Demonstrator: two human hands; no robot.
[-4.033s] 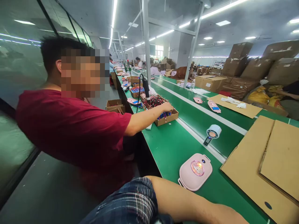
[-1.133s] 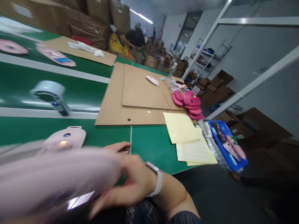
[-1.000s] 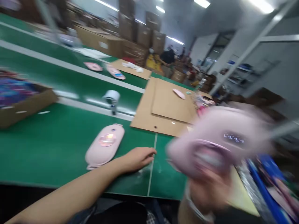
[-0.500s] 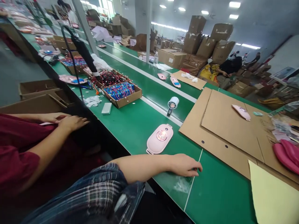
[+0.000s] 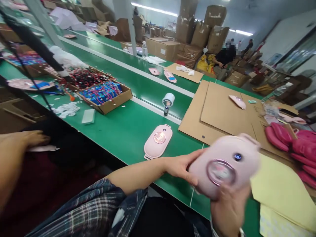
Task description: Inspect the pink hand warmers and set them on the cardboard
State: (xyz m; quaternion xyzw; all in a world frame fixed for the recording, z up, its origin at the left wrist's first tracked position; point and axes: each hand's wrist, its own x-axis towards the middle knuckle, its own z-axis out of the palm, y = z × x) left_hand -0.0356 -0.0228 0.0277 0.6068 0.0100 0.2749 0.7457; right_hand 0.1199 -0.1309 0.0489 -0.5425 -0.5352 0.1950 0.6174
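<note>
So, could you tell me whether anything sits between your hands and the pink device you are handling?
Nothing visible does: the left hand touches the pink device at its left end, and the right hand grips it directly from below.

Two pale pink oval plastic devices with a round window show near the person: one held up [image 5: 223, 164] and one lying on the green belt [image 5: 158, 142]. One small white handheld fan with a dark handle [image 5: 167, 101] stands on the belt. Two open brown cardboard trays of parts sit side by side: one of blue cells [image 5: 105, 95] and one of red and black wires [image 5: 85, 78]. Two flat pink shells [image 5: 170, 75] lie further up the line, and one more [image 5: 237, 101] rests on the cardboard sheet. One co-worker's hand [image 5: 23, 140] shows at the left.
</note>
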